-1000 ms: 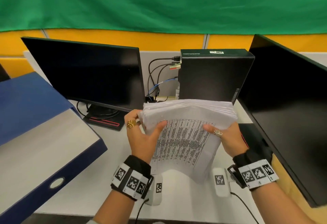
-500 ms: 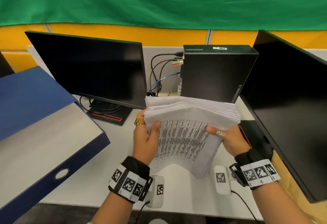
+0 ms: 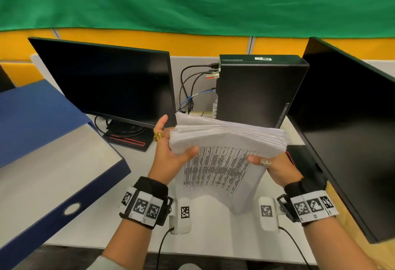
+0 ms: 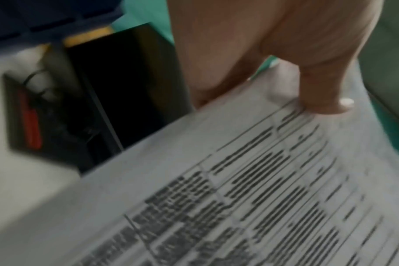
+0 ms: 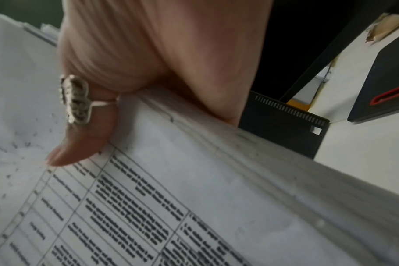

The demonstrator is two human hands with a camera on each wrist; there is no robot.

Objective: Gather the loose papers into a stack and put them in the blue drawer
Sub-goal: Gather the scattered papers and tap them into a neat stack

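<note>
A thick stack of printed papers (image 3: 222, 163) stands on end above the white desk, its top edges bent toward me and fanned. My left hand (image 3: 171, 154) grips the stack's left side, thumb on the printed front page, index finger raised. My right hand (image 3: 271, 166) grips the right side, its ringed thumb pressed on the front page. The wrist views show the papers (image 4: 251, 189) and each thumb on the printed table, with the papers (image 5: 194, 198) filling the right wrist view. The blue drawer, a blue file box (image 3: 42, 141), lies at the left with a grey inside.
A black monitor (image 3: 106, 81) stands behind the left hand, a black computer case (image 3: 256, 90) with cables behind the papers, and a second monitor (image 3: 346, 124) close on the right. The white desk (image 3: 213, 237) shows bare surface in front of the stack.
The stack has stayed held in both hands and risen slightly. My left index finger has lifted off the papers and now points up.
</note>
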